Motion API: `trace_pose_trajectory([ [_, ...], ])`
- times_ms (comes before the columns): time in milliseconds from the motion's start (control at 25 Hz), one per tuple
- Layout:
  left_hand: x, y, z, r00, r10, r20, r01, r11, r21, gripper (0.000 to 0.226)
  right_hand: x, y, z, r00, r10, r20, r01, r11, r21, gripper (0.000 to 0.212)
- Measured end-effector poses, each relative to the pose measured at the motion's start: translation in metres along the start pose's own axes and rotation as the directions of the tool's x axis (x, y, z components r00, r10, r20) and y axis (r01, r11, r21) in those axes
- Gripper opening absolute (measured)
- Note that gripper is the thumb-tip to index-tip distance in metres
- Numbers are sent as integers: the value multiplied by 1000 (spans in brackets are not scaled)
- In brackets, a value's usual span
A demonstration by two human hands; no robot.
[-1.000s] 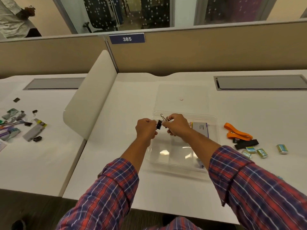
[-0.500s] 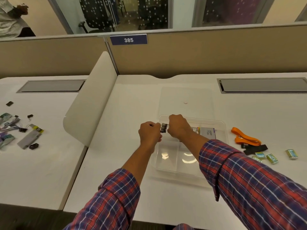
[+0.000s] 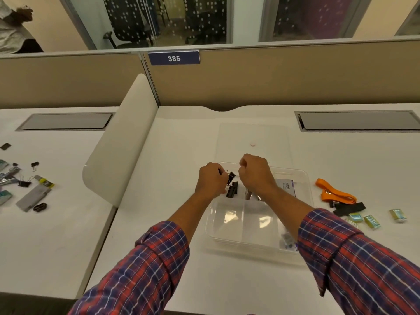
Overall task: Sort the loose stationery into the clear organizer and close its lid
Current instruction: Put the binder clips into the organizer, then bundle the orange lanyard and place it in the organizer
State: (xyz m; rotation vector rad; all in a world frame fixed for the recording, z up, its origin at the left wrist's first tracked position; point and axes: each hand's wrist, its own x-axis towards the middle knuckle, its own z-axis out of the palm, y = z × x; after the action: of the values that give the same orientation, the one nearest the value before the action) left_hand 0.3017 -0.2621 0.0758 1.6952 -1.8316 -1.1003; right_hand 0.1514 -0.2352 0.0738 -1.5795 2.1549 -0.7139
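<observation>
The clear organizer (image 3: 254, 235) stands open on the white desk, its clear lid (image 3: 252, 135) lying flat just behind it. My left hand (image 3: 210, 180) hovers over the organizer's far left corner and pinches the wire handle of a black binder clip (image 3: 231, 175). A second black binder clip (image 3: 232, 189) sits just below it, at or in the far left compartment. My right hand (image 3: 255, 172) is fisted beside the clips with nothing visible in it. A white and purple box (image 3: 286, 186) and small silver items (image 3: 250, 194) lie in the organizer.
Right of the organizer lie an orange strap (image 3: 334, 193), a black strip (image 3: 350, 208) and several small wrapped erasers (image 3: 372, 220). A curved white divider (image 3: 120, 142) separates the neighbouring desk, which has its own scattered stationery (image 3: 34, 194). A person stands at the far left (image 3: 13, 26).
My hands, which held one clip between them, have come apart. The left keeps a black clip; a second clip now shows below it. The right has lifted slightly away.
</observation>
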Motion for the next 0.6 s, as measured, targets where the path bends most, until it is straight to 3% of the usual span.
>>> trace_pose_trajectory([
  [160,6,9,14,978,194,75,-208,916,342,22,-16,22,-6,996,51,-77,-53,998,-26,13],
  [400,7,-2,33,945,307,111,-325,859,396,21,-37,51,-9,997,-1,-72,-8,993,-120,16],
  [600,-1,-9,44,882,464,85,-422,697,579,42,-52,76,-7,981,-168,-93,120,915,-385,31],
])
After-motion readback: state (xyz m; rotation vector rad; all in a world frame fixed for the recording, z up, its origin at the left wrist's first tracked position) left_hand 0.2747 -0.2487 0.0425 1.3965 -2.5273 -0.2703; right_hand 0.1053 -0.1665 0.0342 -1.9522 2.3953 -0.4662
